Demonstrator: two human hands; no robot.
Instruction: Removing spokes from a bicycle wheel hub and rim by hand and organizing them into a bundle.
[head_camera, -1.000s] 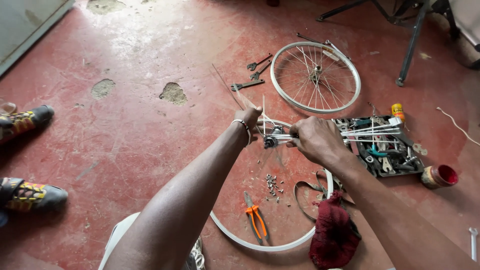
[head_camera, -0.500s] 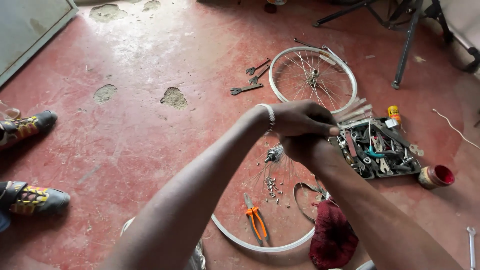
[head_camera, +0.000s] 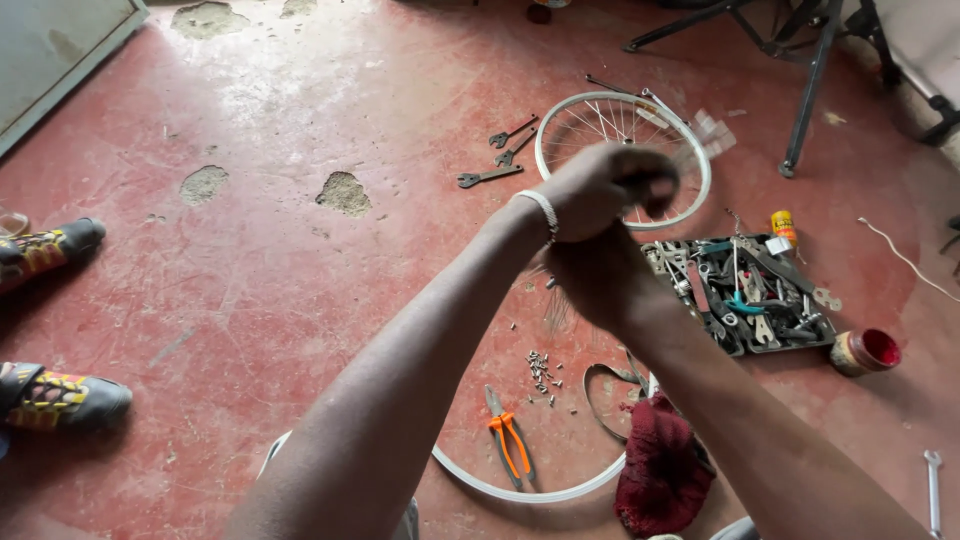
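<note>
Since 0.5 s ago both hands rose and crossed tighter; the small hub part seen below them is now hidden. Left hand (head_camera: 605, 185) is fisted over the right hand (head_camera: 600, 275), above the white rim (head_camera: 520, 490); contents of either grip can't be told. Thin spokes (head_camera: 555, 310) show under the wrists: likely light, springy, bendable, best held near the ends. Orange pliers (head_camera: 508, 440) and tool tray (head_camera: 745, 290) nearby.
</note>
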